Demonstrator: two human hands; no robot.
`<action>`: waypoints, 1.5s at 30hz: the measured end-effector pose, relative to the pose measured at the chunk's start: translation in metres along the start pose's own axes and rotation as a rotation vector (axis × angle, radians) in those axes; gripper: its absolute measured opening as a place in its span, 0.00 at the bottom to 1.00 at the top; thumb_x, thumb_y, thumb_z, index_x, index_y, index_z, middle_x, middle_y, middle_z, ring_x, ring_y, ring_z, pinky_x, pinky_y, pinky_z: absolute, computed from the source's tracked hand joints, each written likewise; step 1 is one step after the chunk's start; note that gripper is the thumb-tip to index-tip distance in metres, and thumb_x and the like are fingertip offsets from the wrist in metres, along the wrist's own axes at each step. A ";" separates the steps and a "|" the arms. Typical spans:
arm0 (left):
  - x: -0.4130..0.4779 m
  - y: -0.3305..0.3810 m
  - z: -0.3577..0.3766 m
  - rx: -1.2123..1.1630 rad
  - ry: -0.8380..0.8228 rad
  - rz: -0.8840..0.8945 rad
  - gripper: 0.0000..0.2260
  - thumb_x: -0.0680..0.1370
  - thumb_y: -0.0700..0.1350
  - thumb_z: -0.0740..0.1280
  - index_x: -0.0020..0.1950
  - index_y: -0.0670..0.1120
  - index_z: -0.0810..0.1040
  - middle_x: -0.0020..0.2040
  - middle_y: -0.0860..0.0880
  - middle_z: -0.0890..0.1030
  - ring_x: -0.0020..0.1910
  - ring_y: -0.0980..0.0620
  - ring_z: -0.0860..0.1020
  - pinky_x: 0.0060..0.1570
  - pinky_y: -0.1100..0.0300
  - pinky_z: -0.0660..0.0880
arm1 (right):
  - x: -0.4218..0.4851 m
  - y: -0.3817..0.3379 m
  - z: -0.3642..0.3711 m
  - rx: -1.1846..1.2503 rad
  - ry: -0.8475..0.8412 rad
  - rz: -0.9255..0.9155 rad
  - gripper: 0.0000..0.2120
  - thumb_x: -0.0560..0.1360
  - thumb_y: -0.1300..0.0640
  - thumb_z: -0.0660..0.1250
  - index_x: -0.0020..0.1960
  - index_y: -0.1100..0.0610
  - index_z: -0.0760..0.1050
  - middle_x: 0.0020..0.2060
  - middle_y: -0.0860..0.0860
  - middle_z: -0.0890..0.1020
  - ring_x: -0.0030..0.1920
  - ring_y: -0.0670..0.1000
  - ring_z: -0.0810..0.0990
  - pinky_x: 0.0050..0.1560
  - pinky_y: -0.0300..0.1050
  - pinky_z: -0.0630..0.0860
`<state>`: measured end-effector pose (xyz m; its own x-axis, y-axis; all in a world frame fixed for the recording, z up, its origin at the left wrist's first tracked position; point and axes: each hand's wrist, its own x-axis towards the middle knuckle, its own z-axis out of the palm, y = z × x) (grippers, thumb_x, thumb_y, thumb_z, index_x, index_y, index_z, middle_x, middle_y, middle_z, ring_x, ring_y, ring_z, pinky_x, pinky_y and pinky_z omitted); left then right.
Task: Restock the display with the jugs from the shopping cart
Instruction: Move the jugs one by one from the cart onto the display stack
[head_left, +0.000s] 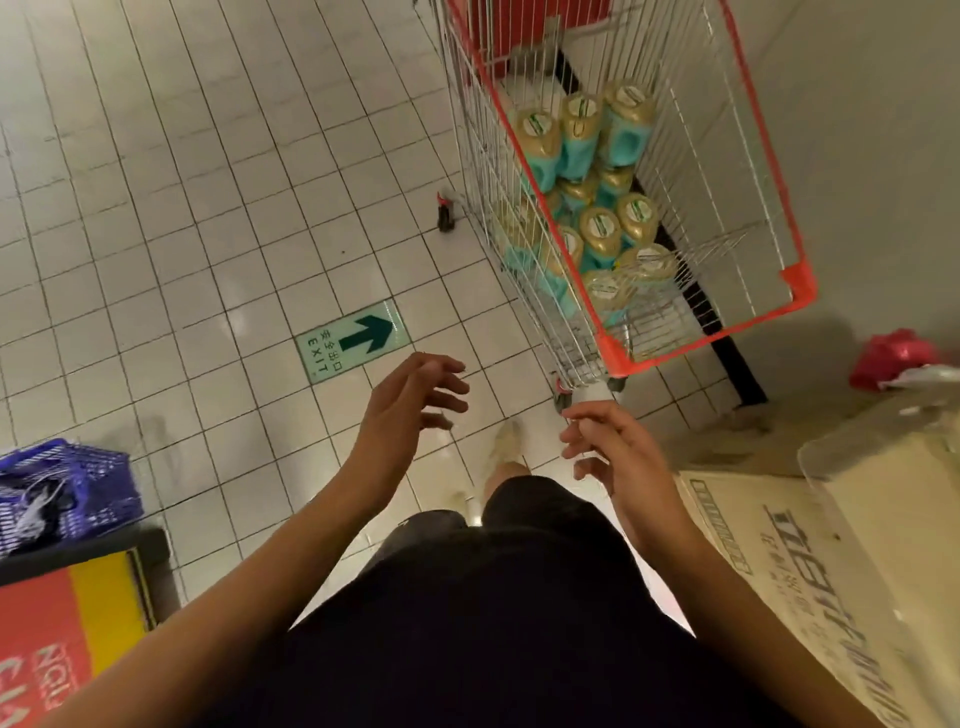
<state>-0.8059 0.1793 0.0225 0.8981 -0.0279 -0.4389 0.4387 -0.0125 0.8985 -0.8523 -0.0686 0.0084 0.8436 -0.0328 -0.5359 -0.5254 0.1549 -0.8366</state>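
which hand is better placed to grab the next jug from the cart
Likely the right hand: empty and nearest the cart holding the jugs. The left hand, also empty, is further off over the floor.

I wear dark, near-black clothing (493, 623) that fills the view below the green EXIT floor sign (353, 340). At its end nearest the sign it splits into two short trouser legs. My forearms are uncovered along all their visible length, as are my left hand (410, 400) and right hand (618, 447). Below and right of the sign a pale beige shoe (506, 441) shows, blurred, with bare shin behind it.
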 end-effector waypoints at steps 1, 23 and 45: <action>0.018 0.009 0.004 0.005 -0.009 0.006 0.13 0.84 0.53 0.59 0.53 0.55 0.84 0.50 0.47 0.86 0.49 0.46 0.85 0.44 0.58 0.82 | 0.016 -0.007 -0.001 0.002 0.006 -0.002 0.09 0.81 0.59 0.65 0.54 0.53 0.84 0.45 0.55 0.85 0.45 0.52 0.83 0.40 0.42 0.79; 0.414 0.175 0.099 0.275 -0.210 -0.173 0.11 0.85 0.38 0.59 0.56 0.44 0.82 0.50 0.43 0.85 0.49 0.44 0.84 0.43 0.56 0.81 | 0.369 -0.211 -0.060 0.177 0.254 -0.007 0.09 0.83 0.65 0.62 0.57 0.62 0.80 0.43 0.55 0.84 0.44 0.53 0.82 0.42 0.47 0.78; 0.871 0.111 0.275 1.173 -0.731 -0.144 0.12 0.84 0.46 0.64 0.58 0.38 0.78 0.53 0.41 0.81 0.52 0.44 0.79 0.57 0.47 0.76 | 0.699 -0.135 -0.093 0.215 0.644 0.265 0.05 0.78 0.60 0.70 0.53 0.54 0.80 0.41 0.49 0.81 0.43 0.51 0.79 0.46 0.46 0.76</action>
<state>0.0168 -0.1217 -0.2603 0.4685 -0.4610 -0.7537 -0.0833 -0.8723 0.4818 -0.2016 -0.2039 -0.2637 0.4240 -0.5319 -0.7330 -0.6138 0.4264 -0.6645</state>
